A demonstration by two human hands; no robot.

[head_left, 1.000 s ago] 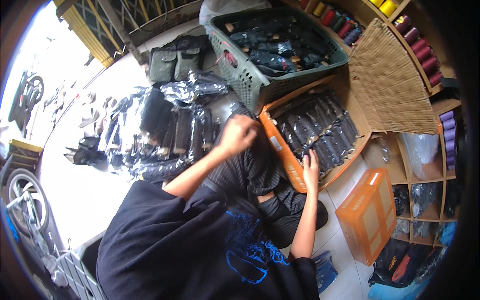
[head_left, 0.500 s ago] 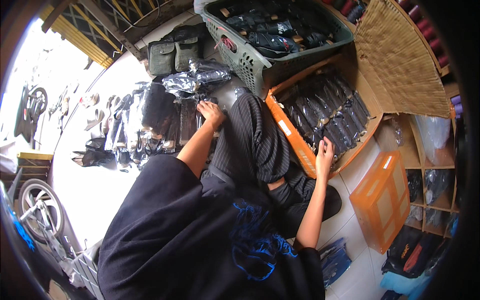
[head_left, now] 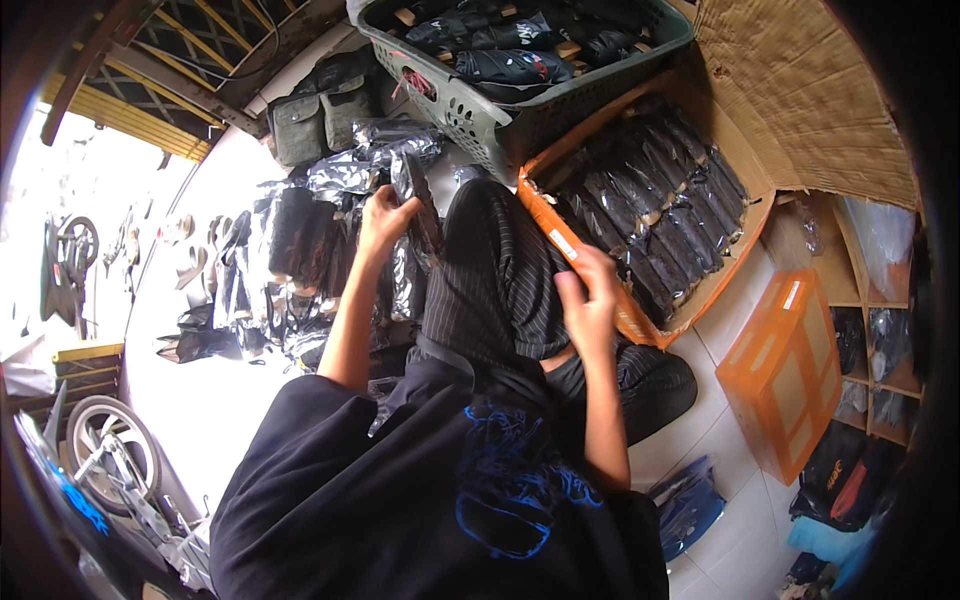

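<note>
My left hand point(head_left: 383, 222) is closed on a slim black bundle in clear plastic point(head_left: 424, 215), which looks like a folded umbrella. It holds the bundle tilted above the floor, beside my left knee. More black plastic-wrapped bundles point(head_left: 300, 235) lie in a pile just left of that hand. To the right, my right hand point(head_left: 592, 305) is over the near left edge of an orange-sided cardboard box point(head_left: 607, 293), its thumb apart from slightly blurred fingers, with nothing seen in it. Inside the box, similar wrapped bundles point(head_left: 660, 220) lie in rows.
Behind the box stands a green plastic basket point(head_left: 475, 125) full of dark bundles with wooden ends. A grey-green pocketed bag point(head_left: 325, 120) lies to its left. An orange carton point(head_left: 785, 375) stands at right by wooden shelves point(head_left: 855, 290). A bicycle wheel point(head_left: 112, 455) shows at lower left.
My left hand has lifted a wrapped bundle from beside the pile and moved slightly left. My right hand has drawn back from the bundles inside the box, toward its near left edge.
</note>
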